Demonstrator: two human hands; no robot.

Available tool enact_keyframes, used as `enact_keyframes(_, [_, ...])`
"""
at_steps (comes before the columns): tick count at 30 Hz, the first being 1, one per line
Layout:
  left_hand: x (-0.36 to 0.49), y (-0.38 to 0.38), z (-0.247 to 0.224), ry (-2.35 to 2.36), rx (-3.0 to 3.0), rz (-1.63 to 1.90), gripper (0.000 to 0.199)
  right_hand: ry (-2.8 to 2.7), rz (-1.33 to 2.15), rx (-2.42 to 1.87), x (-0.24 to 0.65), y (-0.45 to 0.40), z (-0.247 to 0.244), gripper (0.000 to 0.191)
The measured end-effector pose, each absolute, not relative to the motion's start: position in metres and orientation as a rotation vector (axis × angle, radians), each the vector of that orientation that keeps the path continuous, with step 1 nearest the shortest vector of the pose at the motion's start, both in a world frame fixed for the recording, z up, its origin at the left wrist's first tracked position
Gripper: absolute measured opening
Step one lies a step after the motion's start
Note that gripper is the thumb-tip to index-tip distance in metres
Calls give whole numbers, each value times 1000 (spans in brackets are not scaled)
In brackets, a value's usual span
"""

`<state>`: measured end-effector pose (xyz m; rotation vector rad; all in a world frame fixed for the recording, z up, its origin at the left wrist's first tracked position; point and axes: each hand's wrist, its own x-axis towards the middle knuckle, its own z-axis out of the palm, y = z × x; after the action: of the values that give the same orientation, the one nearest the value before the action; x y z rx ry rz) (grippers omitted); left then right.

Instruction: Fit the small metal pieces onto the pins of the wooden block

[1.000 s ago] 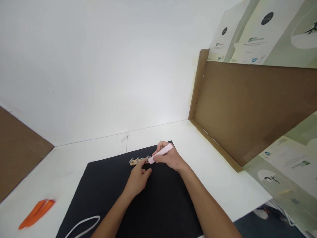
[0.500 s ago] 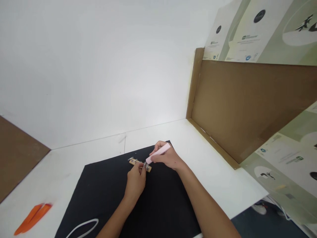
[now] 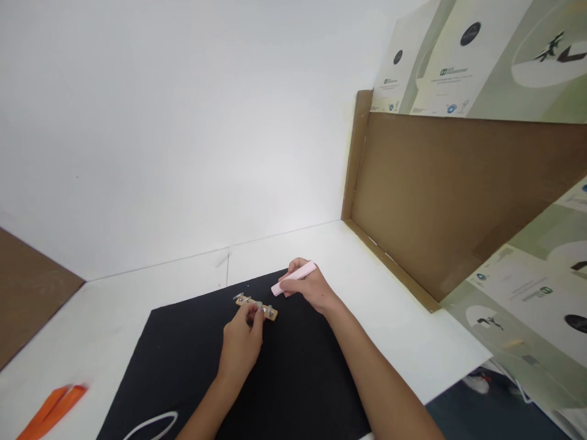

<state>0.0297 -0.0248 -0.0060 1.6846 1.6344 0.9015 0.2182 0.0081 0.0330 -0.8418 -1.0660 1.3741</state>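
A person sits at a white desk (image 3: 376, 333) with both bare hands over a black mat (image 3: 293, 391) that lies across it. The left hand (image 3: 241, 343) is closed down over a small wooden strip (image 3: 268, 313), its fingertips (image 3: 259, 308) pinching at the strip near one of the metal bolts (image 3: 270, 311) set along it. The fingers hide part of the wood, so exactly what they grip there is hard to make out. The strip lies flat near the far edge of the mat, at a slight slant, with another bolt (image 3: 238, 296) showing at its far-left end.

The right hand (image 3: 307, 286) is curled around a pink stick (image 3: 293, 278), holding it crosswise with the lower end pointing left, just beside the strip but not touching it.

Down at the near-left corner of the desk, off the mat, lie two orange plastic strips (image 3: 52, 412). A loop of white cord (image 3: 153, 423) sits on the mat's near edge. A cardboard panel (image 3: 440, 195) stands along the right side of the desk, with printed sheets (image 3: 458, 61) above it, and a white wall (image 3: 183, 122) rises behind.
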Motion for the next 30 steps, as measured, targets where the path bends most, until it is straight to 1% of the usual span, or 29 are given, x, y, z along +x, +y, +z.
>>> enact_keyframes(4, [31,-24,-8,1567,1737,1004,30,-1035,1372,-835,220,9,31,57])
enact_keyframes(13, [34,-23,-11,1416,1642,1199,29,-923,1323,-840,213,11,28,85])
enact_keyframes(20, [33,-22,-6,1425,1659,1281,26,-774,1444,-862,208,7,30,88])
enact_keyframes(25, [33,-22,-4,1435,1689,1282,24,-849,1436,-807,205,5,29,98])
enact_keyframes(30, [32,-23,-1,1425,1712,1289,23,-878,1434,-738,201,6,25,100])
